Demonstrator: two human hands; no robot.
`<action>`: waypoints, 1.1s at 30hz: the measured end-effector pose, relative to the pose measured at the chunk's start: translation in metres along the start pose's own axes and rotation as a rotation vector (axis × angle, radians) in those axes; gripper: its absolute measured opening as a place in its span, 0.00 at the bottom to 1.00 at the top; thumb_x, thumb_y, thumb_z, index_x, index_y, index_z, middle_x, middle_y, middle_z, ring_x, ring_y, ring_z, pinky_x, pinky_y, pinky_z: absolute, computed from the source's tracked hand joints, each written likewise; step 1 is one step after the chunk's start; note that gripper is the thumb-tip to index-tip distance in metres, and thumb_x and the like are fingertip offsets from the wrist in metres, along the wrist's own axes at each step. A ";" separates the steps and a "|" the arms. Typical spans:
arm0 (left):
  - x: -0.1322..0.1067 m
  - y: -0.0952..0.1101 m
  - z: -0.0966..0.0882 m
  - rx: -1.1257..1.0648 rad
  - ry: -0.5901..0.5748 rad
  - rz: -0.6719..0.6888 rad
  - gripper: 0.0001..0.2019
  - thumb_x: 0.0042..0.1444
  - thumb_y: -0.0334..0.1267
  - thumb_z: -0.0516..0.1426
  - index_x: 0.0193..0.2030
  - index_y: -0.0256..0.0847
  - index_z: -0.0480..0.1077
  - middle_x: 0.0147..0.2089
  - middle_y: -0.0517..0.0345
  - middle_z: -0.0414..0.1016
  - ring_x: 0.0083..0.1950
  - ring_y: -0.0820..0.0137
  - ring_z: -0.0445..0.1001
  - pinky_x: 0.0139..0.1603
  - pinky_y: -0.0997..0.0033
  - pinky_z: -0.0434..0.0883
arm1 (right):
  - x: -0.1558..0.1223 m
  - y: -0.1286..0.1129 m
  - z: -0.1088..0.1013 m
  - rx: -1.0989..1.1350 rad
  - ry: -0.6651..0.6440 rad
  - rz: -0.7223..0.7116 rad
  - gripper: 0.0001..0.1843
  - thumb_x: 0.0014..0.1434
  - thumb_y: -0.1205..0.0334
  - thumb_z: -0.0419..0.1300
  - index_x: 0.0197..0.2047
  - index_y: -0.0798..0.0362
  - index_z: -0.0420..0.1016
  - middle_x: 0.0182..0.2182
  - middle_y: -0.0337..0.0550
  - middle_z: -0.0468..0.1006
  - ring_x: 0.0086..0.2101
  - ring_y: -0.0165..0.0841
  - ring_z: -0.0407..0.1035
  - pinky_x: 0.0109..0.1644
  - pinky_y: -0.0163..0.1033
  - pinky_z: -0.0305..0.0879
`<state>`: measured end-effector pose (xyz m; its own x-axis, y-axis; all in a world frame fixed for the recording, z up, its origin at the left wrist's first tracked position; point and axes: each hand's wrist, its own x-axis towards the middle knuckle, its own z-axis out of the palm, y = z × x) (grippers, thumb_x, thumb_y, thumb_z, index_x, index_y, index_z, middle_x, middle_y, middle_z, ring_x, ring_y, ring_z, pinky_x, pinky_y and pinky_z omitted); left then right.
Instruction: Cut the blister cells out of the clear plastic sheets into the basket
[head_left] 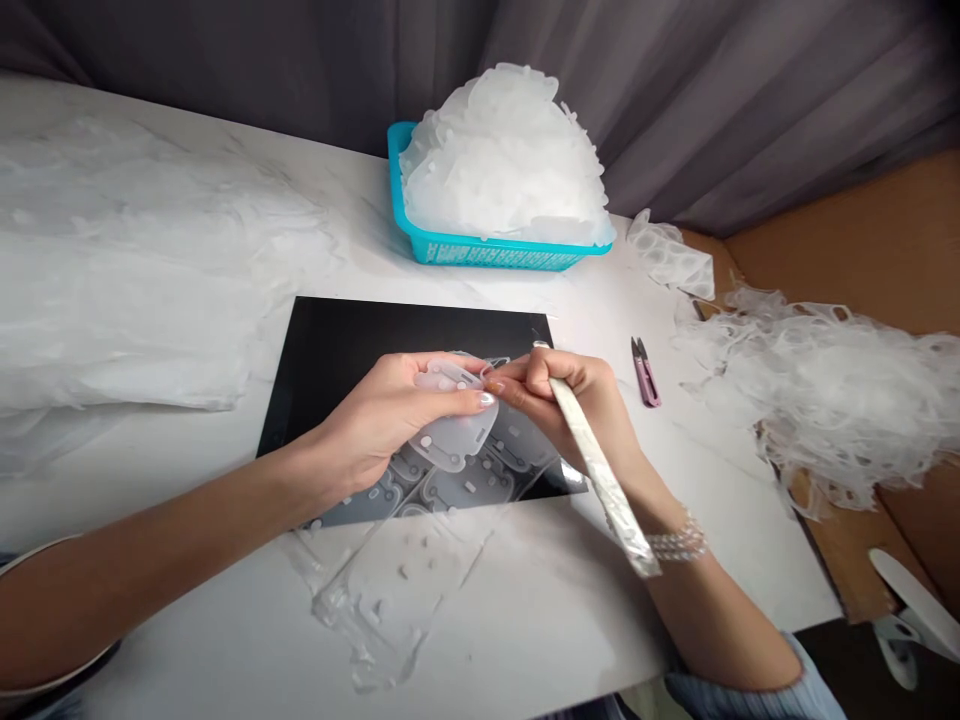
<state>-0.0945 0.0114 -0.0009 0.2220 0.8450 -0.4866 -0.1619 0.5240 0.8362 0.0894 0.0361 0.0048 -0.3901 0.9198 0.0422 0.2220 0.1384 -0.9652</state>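
Note:
My left hand (390, 410) is closed on a translucent rounded plastic piece (454, 435) with small holes and slots, thumb on top. The fingertips of my right hand (577, 400) pinch at the right edge of this piece, meeting my left fingertips. Tucked in my right hand is a slim pen-like tool (600, 470) with a white wrapped handle; its thin dark tip points up and away from the piece. Beneath both hands, a clear sheet of similar joined pieces (469, 485) lies partly on a black mat (337, 340) and hangs over its near edge.
Behind the mat stands a blue basket (510, 255) heaped with translucent pieces. Stacked clear sheets (135, 270) cover the left of the table. To the right lie pink thread snips (645, 372), and a cardboard box (847, 220) with a tangle of clear offcuts (840, 390).

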 end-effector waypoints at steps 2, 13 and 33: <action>0.000 -0.002 0.001 -0.012 0.001 0.021 0.17 0.47 0.39 0.69 0.46 0.44 0.78 0.38 0.57 0.80 0.37 0.71 0.75 0.33 0.76 0.70 | -0.001 0.003 0.001 -0.122 0.024 -0.043 0.25 0.58 0.61 0.64 0.22 0.51 0.50 0.27 0.39 0.75 0.30 0.29 0.67 0.35 0.35 0.64; 0.006 -0.020 -0.001 0.043 0.019 0.172 0.30 0.49 0.45 0.68 0.61 0.51 0.70 0.41 0.59 0.81 0.37 0.68 0.77 0.39 0.71 0.71 | -0.002 0.011 0.008 -0.323 0.097 -0.119 0.20 0.59 0.69 0.56 0.24 0.50 0.47 0.24 0.35 0.63 0.27 0.26 0.56 0.31 0.34 0.57; -0.001 -0.005 -0.003 0.319 -0.049 0.236 0.09 0.53 0.45 0.64 0.37 0.43 0.80 0.38 0.58 0.82 0.40 0.67 0.77 0.40 0.72 0.72 | -0.008 -0.001 -0.002 -0.072 0.076 -0.108 0.24 0.59 0.65 0.64 0.21 0.51 0.51 0.30 0.40 0.79 0.29 0.29 0.67 0.33 0.37 0.65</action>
<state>-0.0971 0.0082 -0.0055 0.2615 0.9279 -0.2657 0.0912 0.2503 0.9639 0.0946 0.0291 0.0062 -0.3473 0.9229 0.1665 0.2468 0.2612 -0.9332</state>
